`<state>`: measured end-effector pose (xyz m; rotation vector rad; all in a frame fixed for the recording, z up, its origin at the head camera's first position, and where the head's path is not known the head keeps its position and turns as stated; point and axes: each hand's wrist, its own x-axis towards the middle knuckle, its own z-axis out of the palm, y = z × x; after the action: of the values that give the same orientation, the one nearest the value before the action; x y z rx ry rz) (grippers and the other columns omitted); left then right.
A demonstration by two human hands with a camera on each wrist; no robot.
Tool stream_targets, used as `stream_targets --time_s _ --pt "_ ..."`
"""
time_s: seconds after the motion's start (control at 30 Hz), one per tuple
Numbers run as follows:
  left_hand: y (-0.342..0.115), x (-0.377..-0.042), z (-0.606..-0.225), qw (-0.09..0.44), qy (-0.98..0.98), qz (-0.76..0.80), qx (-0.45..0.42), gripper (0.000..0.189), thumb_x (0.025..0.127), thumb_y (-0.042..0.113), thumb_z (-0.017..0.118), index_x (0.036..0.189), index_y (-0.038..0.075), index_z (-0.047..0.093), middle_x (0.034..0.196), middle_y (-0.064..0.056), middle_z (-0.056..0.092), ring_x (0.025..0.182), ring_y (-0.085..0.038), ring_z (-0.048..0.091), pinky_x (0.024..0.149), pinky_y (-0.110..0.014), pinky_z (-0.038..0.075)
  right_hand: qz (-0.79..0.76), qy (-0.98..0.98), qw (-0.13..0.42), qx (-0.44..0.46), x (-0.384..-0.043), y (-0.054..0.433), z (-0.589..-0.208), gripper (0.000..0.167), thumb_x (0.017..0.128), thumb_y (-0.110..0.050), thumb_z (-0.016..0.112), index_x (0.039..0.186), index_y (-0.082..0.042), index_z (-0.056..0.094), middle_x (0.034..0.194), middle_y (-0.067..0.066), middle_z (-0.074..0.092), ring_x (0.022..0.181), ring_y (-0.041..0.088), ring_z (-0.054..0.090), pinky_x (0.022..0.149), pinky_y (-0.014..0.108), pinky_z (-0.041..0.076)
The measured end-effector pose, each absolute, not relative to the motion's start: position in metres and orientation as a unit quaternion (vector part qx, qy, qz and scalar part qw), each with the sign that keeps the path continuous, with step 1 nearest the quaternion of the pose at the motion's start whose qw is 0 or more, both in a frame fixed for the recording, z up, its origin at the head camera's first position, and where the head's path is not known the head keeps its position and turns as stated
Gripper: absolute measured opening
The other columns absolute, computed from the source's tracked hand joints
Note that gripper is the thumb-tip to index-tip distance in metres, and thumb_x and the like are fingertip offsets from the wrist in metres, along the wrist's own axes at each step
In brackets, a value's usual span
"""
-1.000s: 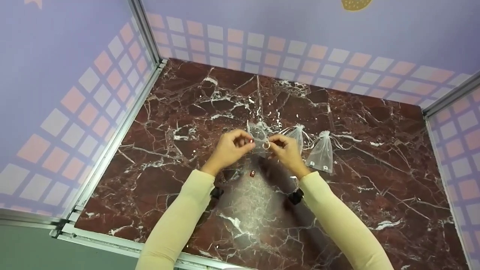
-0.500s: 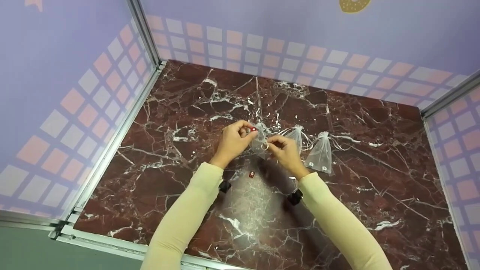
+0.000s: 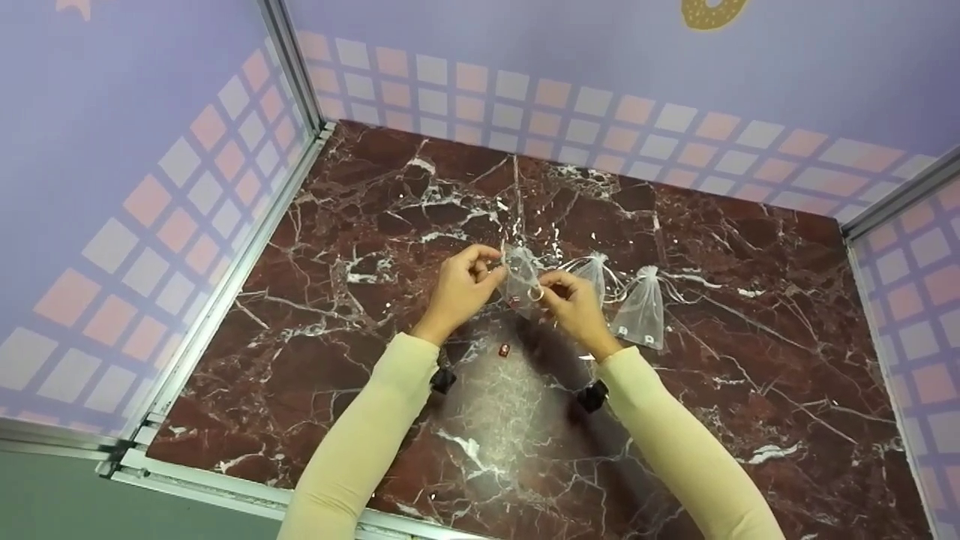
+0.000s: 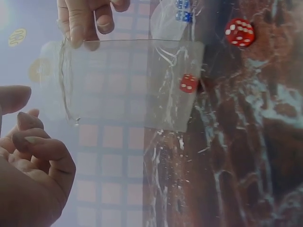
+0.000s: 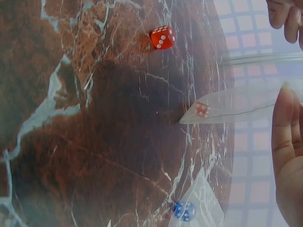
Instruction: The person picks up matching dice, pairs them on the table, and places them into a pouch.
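A sheer white organza drawstring bag [image 3: 520,274] hangs upright, its top edge pinched between the thumb and fingers of my right hand [image 3: 571,304]. Inside, near its bottom, lies a red die [image 4: 188,83] with white pips. Just left of the bag's mouth is my left hand [image 3: 463,292]; in the left wrist view its thumb and loosely bent fingers stand apart, holding nothing. A second red die [image 5: 163,37] rests on the marbled tabletop, nearer the person than the bag.
To the right, two closed organza bags lie on the table: one [image 3: 596,279] partly behind my right hand, another [image 3: 641,315] farther right with small dice at its bottom. Blue dice [image 5: 184,211] show in a bag. Patterned panels [image 3: 585,112] border the table.
The red die that my left fingertips held above the bag has dropped to the bag's bottom. My left fingers have let go and parted. My right hand has kept its hold and place.
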<state>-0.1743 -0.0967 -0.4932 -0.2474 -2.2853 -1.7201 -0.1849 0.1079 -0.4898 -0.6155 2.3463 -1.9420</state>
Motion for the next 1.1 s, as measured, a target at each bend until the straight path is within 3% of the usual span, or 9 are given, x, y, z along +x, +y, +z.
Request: stream_targets --time_s 0.13,0.27,0.4,0.5,0.73,0.87,1.1 --pt "-0.099 -0.167 -0.503 0.100 -0.772 -0.621 -0.093 0.023 0.086 0.004 0.071 0.108 0.001 0.067 0.069 0.002 0.052 0.059 -0.016 0.045 0.054 -0.023 0.038 -0.641 0.745 0.040 -0.180 -0.187 0.112 -0.489 0.010 0.091 0.011 0.061 0.098 0.019 0.061 0.092 0.032 0.063 0.061 0.007 0.061 0.047 0.021 0.050" --pt "-0.101 -0.158 -0.518 0.026 -0.789 -0.605 -0.104 0.023 0.086 0.004 0.070 0.109 0.001 0.066 0.074 0.000 0.057 0.064 -0.014 0.050 0.058 -0.023 0.042 -0.647 0.742 0.059 -0.166 -0.188 0.115 -0.488 0.014 0.094 0.007 0.061 0.100 0.018 0.059 0.089 0.035 0.061 0.059 0.011 0.063 0.045 0.019 0.046" --pt "-0.100 -0.150 -0.530 -0.073 -0.835 -0.530 -0.126 0.027 0.088 0.008 0.072 0.113 0.001 0.066 0.073 0.000 0.060 0.057 -0.012 0.053 0.054 -0.025 0.046 -0.644 0.747 0.054 -0.159 -0.190 0.116 -0.489 0.008 0.094 0.005 0.061 0.097 0.013 0.060 0.080 0.033 0.061 0.059 0.020 0.064 0.044 0.020 0.045" --pt "-0.096 -0.145 -0.538 -0.116 -0.873 -0.452 -0.142 0.031 0.087 0.012 0.074 0.116 0.003 0.067 0.071 0.003 0.061 0.053 -0.009 0.053 0.054 -0.027 0.047 -0.644 0.747 0.049 -0.156 -0.192 0.116 -0.490 0.004 0.095 0.003 0.061 0.093 0.007 0.061 0.077 0.029 0.062 0.060 0.023 0.064 0.045 0.021 0.046" --pt "-0.088 -0.141 -0.547 -0.104 -0.922 -0.339 -0.158 0.032 0.079 0.019 0.079 0.109 0.011 0.071 0.072 0.011 0.061 0.063 -0.006 0.057 0.068 -0.030 0.049 -0.640 0.753 0.024 -0.150 -0.192 0.116 -0.491 0.007 0.093 0.005 0.062 0.088 0.001 0.062 0.075 -0.001 0.064 0.065 0.008 0.061 0.051 0.029 0.054" --pt "-0.088 -0.140 -0.551 -0.088 -0.929 -0.325 -0.157 0.020 0.078 0.016 0.078 0.098 0.013 0.074 0.071 0.010 0.060 0.064 -0.007 0.056 0.067 -0.031 0.049 -0.638 0.752 0.018 -0.162 -0.192 0.114 -0.492 0.003 0.092 0.008 0.062 0.091 0.009 0.061 0.078 -0.003 0.065 0.066 0.006 0.061 0.054 0.029 0.055" --pt "-0.089 -0.139 -0.556 -0.072 -0.923 -0.340 -0.163 0.007 0.078 0.013 0.076 0.085 0.015 0.075 0.068 0.010 0.059 0.062 -0.007 0.054 0.063 -0.029 0.046 -0.649 0.741 0.017 -0.169 -0.193 0.113 -0.494 0.002 0.091 0.010 0.062 0.090 0.009 0.062 0.078 0.000 0.066 0.065 0.008 0.062 0.053 0.026 0.054"
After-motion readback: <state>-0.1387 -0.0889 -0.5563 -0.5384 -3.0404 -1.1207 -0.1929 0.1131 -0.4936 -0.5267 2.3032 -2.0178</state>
